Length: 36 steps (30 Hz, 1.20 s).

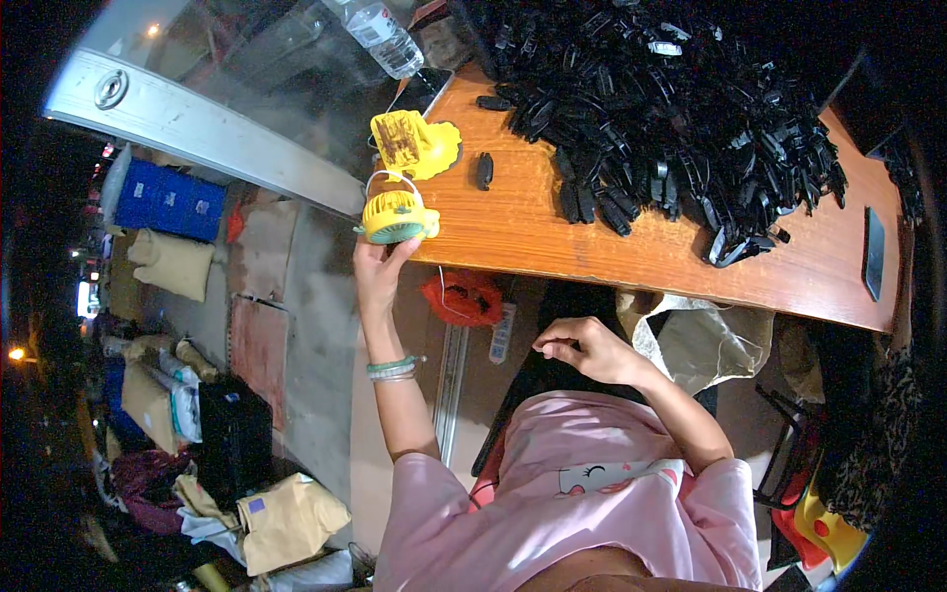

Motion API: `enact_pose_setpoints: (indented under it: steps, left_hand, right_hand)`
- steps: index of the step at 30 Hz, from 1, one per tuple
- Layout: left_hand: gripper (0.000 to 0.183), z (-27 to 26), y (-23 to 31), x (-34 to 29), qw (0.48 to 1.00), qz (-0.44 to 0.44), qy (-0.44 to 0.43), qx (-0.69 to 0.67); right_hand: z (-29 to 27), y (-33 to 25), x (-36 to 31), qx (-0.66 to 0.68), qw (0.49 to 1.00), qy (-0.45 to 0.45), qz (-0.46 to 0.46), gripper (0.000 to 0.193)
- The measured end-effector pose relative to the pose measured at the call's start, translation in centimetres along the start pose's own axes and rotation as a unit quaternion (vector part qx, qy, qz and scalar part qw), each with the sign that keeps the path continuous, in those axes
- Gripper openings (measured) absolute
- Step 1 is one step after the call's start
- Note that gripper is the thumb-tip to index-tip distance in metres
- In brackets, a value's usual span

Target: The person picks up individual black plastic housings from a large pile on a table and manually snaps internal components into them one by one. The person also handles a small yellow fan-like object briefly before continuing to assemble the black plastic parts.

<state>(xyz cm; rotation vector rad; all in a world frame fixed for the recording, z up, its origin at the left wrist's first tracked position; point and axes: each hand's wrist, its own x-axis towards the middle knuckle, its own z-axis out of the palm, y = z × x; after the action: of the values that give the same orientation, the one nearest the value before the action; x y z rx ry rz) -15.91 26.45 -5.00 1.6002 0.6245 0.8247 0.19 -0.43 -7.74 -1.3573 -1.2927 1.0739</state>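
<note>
My left hand (378, 279), a pale bangle on its wrist, grips a small yellow fan (399, 216) by its lower front at the table's left edge. The fan has a green grille and a white cord loop above it. Just behind it lies a yellow scalloped base (439, 143) with a brown-smeared block on top; whether the two are joined I cannot tell. My right hand (587, 350) hovers in front of the table edge with its fingers curled in, and nothing shows in it. A single black plastic piece (484, 171) lies to the right of the fan.
A large heap of small black plastic pieces (671, 118) covers the wooden table's (513, 232) far side. A dark phone-like slab (873, 254) lies at its right end. Beyond the fan stands a water bottle (385, 41). A red mesh bag (464, 299) hangs below the edge.
</note>
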Motion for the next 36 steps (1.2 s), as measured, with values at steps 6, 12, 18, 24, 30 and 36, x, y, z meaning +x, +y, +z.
enact_pose_setpoints:
  steps: [6, 12, 18, 24, 30, 36]
  left_hand:
    - [0.045, -0.5, -0.9, 0.1, 0.995, 0.047, 0.085, -0.027]
    - [0.049, -0.5, 0.1, 0.0, 0.995, 0.042, 0.089, 0.011]
    - [0.049, -0.2, 0.5, 0.7, 0.998, 0.018, 0.063, 0.001]
    - [0.053, -0.9, -0.3, 1.0, 0.999, -0.014, 0.042, 0.011]
    - [0.058, -0.9, 0.1, 0.4, 0.999, -0.028, 0.028, -0.008]
    - [0.043, 0.2, -0.6, -2.8, 0.981, 0.046, 0.181, -0.049]
  right_hand:
    - [0.2, 0.0, -0.1, 0.011, 1.000, -0.001, 0.014, 0.017]
    - [-0.1, 0.0, -0.1, -0.009, 0.999, -0.032, 0.027, 0.020]
    - [0.1, 0.5, -0.2, -0.004, 0.999, -0.029, 0.027, 0.020]
    - [0.2, 0.6, -0.4, 0.023, 0.999, -0.009, 0.027, 0.019]
    - [-0.3, 0.2, -1.1, -0.007, 0.999, -0.017, 0.028, 0.021]
    - [-1.1, -1.6, -2.3, 0.018, 1.000, 0.005, -0.002, 0.021]
